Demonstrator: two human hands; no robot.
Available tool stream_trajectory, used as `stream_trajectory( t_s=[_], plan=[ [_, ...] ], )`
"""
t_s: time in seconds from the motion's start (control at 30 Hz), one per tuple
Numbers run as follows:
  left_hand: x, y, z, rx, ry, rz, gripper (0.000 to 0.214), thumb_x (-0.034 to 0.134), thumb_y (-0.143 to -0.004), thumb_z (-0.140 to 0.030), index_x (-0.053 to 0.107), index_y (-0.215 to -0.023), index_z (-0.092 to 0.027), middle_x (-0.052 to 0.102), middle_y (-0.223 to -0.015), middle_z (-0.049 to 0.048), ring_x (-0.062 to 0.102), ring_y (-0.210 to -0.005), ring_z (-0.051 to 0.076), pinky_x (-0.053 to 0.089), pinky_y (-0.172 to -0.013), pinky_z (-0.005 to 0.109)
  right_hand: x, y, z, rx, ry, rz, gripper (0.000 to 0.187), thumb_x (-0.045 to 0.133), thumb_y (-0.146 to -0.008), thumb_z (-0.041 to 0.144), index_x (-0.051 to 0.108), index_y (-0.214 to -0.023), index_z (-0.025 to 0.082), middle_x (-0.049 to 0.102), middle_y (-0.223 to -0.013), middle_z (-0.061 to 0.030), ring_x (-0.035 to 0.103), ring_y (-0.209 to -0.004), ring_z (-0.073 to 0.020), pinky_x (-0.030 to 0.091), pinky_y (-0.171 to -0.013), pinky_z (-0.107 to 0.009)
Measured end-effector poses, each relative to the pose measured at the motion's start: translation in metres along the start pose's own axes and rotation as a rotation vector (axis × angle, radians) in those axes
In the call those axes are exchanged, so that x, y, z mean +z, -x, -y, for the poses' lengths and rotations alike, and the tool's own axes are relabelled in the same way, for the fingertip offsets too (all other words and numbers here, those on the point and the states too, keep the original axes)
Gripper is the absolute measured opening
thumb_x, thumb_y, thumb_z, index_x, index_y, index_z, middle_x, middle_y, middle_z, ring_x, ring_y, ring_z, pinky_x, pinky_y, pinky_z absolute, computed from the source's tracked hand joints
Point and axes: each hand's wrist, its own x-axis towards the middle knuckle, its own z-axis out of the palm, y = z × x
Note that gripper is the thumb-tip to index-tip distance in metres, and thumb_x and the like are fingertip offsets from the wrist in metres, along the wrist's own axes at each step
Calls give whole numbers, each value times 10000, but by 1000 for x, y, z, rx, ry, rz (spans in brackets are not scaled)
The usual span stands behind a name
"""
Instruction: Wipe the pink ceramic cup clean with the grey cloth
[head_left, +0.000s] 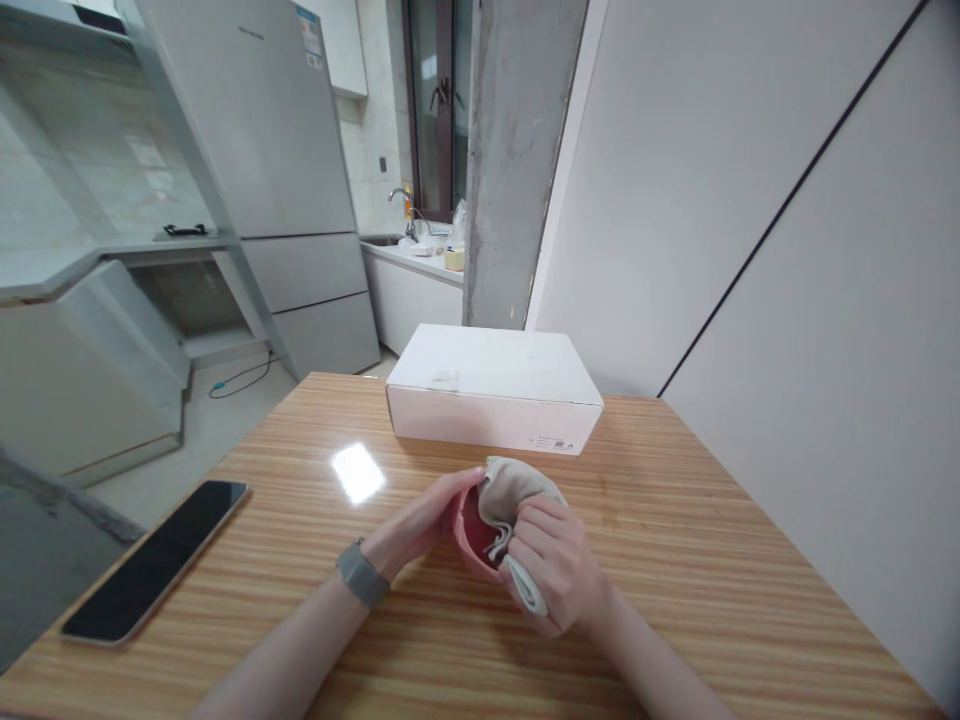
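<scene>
My left hand (pixel 424 522) grips the rim of a small pink bowl (pixel 472 535) held tilted just above the wooden table (pixel 675 560). My right hand (pixel 559 565) is closed on a beige cloth (pixel 514 490) that is pressed into and over the bowl's opening. A grey watch sits on my left wrist (pixel 363 572). Both hands are close together near the middle of the table, in front of a white box.
A closed white cardboard box (pixel 491 388) lies at the table's far side. A black phone (pixel 157 560) rests face up near the left edge. A white wall runs along the right. Beyond are a grey fridge (pixel 270 180) and a sink counter (pixel 412 255).
</scene>
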Motion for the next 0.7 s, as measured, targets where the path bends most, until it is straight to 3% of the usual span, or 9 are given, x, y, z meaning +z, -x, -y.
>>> stream_trajectory(
  t_s=[0.17, 0.3, 0.5, 0.63, 0.7],
  plan=[
    [7, -1, -2, 35, -6, -39, 298, 727, -765, -391, 707, -840, -104, 698, -793, 39, 567, -720, 141, 442, -771, 284, 0, 4, -10, 64, -44, 93, 265, 443, -839, 192, 500, -581, 208, 520, -533, -22, 411, -542, -165, 393, -601, -338],
    [18, -1, -1, 117, 16, -84, 347, 718, -773, -414, 714, -949, -116, 717, -845, 43, 598, -736, 141, 463, -699, 252, -3, 3, -18, 145, -53, 149, 277, 437, -868, 173, 508, -602, 197, 543, -566, -34, 439, -583, -172, 400, -636, -343],
    [35, 4, 8, 177, 99, -138, 557, 657, -797, -464, 613, -1258, -154, 740, -888, 69, 641, -620, 161, 475, -523, 246, -3, -4, -9, 290, -29, 32, 272, 436, -890, 144, 503, -631, 191, 548, -609, -52, 452, -636, -184, 395, -657, -353],
    [44, 10, 10, 212, 222, -12, 515, 630, -831, -379, 573, -1308, -194, 700, -1153, 78, 667, -922, 204, 511, -639, 237, -1, -4, -5, 287, -23, -61, 261, 446, -869, 116, 492, -626, 199, 532, -586, -38, 434, -614, -175, 380, -646, -349],
    [44, 11, 8, 172, 262, 33, 424, 617, -842, -358, 628, -1223, -173, 704, -1137, 74, 656, -949, 198, 510, -717, 245, -3, -3, -4, 249, -25, -91, 259, 462, -854, 123, 483, -609, 206, 511, -558, -26, 414, -580, -166, 361, -614, -341]
  ],
)
